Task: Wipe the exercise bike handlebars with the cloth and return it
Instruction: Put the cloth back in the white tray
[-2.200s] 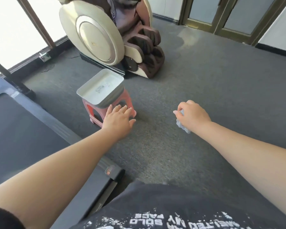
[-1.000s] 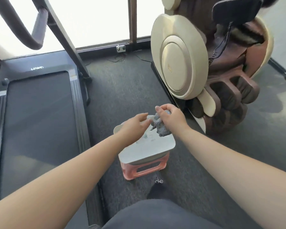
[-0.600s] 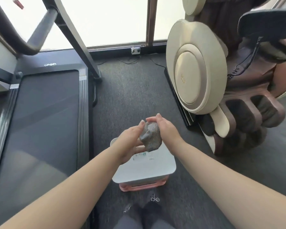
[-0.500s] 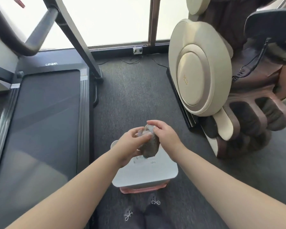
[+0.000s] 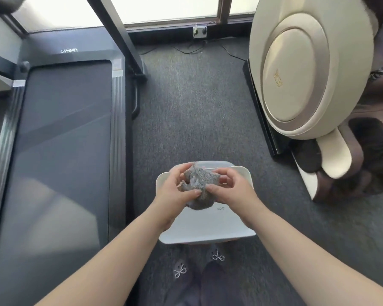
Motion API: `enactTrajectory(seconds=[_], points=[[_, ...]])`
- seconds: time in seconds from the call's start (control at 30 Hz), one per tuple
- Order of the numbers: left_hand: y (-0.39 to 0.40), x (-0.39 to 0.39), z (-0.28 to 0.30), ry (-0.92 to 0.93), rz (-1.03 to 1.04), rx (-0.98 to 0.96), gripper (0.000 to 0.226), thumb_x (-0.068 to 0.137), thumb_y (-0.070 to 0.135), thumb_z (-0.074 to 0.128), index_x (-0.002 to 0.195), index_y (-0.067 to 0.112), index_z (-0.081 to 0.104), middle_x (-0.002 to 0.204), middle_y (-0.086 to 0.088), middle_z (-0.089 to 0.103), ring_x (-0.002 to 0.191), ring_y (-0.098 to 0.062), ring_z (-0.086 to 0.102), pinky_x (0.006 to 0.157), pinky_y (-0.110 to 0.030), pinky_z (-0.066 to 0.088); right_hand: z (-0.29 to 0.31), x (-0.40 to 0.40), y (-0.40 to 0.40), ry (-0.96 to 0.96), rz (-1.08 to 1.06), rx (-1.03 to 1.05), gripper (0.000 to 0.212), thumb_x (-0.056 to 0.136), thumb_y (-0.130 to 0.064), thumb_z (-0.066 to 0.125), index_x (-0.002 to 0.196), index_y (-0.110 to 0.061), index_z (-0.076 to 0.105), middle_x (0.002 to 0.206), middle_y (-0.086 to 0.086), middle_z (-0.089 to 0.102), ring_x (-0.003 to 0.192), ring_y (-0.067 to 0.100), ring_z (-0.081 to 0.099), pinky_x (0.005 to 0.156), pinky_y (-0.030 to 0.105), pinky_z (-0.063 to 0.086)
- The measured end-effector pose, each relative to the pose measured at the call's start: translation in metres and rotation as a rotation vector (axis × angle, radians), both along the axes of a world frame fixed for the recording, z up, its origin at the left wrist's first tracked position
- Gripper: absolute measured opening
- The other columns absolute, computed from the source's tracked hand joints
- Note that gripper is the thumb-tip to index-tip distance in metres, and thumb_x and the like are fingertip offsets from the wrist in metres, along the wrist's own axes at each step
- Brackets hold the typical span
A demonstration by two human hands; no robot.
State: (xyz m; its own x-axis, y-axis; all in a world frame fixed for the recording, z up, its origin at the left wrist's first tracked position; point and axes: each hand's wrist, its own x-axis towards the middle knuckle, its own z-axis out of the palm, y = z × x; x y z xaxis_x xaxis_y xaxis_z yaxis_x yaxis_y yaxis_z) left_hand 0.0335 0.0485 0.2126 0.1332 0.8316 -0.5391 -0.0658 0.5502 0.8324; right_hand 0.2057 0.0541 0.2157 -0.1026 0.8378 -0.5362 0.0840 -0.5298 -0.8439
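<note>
**Grey carpet and what stands on it**

The dark grey carpet (image 5: 192, 111) carries a treadmill (image 5: 62, 151) at left and a cream massage chair (image 5: 296, 78) at right. Between them sits a white tray (image 5: 208, 230), apparently raised on something hidden beneath. Thin cables (image 5: 199, 48) trail near the window wall.

Looks like a home gym room: treadmill (image 5: 60, 151) on grey carpet (image 5: 192, 111), massage chair (image 5: 301, 80) right of it.

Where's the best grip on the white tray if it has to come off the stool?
Probably the tray's right long edge, coming in from the right. That raised rim is bare and overhangs what's beneath, so fingers can hook under it. The middle is taken: left hand and right hand hold the grey cloth bunched above it. The stool is hidden here.
</note>
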Motion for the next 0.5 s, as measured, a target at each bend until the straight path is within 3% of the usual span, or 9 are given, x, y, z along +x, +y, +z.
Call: enactTrajectory(seconds=[0.13,0.23,0.3,0.37,0.43,0.5], points=[[-0.001,-0.008,-0.030,0.260,-0.068,0.049,0.075,0.078,0.003,0.072,0.129,0.050,0.042,0.121,-0.002,0.052,0.102,-0.018,0.062,0.083,-0.034,0.057,-0.029,0.001,0.003,-0.203,0.118,0.034,0.027,0.077,-0.012,0.076,0.100,-0.022,0.064,0.096,0.004,0.071,0.087,0.020,0.067,0.084,0.036,0.055],[0.000,-0.014,-0.049,0.492,-0.199,0.083,0.082,0.077,0.007,0.074,0.139,0.041,0.034,0.119,0.000,0.045,0.094,-0.013,0.058,0.069,-0.014,0.051,-0.046,0.004,0.006,-0.323,0.234,0.087,0.020,0.081,-0.010,0.072,0.086,-0.029,0.066,0.092,0.004,0.070,0.085,0.016,0.065,0.079,0.030,0.052],[0.000,-0.017,-0.061,0.687,-0.340,0.160,0.089,0.074,0.018,0.079,0.143,0.040,0.027,0.134,0.005,0.031,0.118,-0.013,0.043,0.092,-0.014,0.038,-0.055,0.006,0.006,-0.335,0.298,0.100,0.021,0.083,-0.003,0.067,0.083,-0.025,0.067,0.084,0.002,0.065,0.069,0.005,0.061,0.064,0.020,0.048],[0.000,-0.017,-0.070,0.800,-0.480,0.288,0.093,0.072,0.028,0.081,0.144,0.043,0.024,0.152,0.015,0.011,0.135,-0.003,0.014,0.108,-0.022,0.016,-0.063,0.008,0.004,-0.265,0.367,0.050,0.023,0.086,0.008,0.057,0.085,-0.012,0.069,0.064,-0.004,0.063,0.048,0.001,0.054,0.045,0.011,0.039],[0.004,-0.012,-0.079,0.823,-0.601,0.404,0.091,0.068,0.035,0.081,0.142,0.044,0.028,0.157,0.017,0.004,0.140,-0.004,0.002,0.114,-0.030,0.007,-0.071,0.010,0.003,-0.258,0.441,0.021,0.028,0.086,0.012,0.053,0.086,-0.010,0.069,0.052,-0.011,0.062,0.047,0.005,0.055,0.041,0.009,0.035],[0.010,-0.006,-0.090,0.831,-0.691,0.460,0.075,0.065,0.039,0.082,0.131,0.040,0.047,0.156,0.012,0.018,0.143,-0.014,0.009,0.116,-0.035,0.011,-0.077,0.011,0.003,-0.274,0.464,0.042,0.028,0.086,0.007,0.058,0.086,-0.019,0.069,0.058,-0.013,0.064,0.054,0.002,0.058,0.050,0.012,0.040]])
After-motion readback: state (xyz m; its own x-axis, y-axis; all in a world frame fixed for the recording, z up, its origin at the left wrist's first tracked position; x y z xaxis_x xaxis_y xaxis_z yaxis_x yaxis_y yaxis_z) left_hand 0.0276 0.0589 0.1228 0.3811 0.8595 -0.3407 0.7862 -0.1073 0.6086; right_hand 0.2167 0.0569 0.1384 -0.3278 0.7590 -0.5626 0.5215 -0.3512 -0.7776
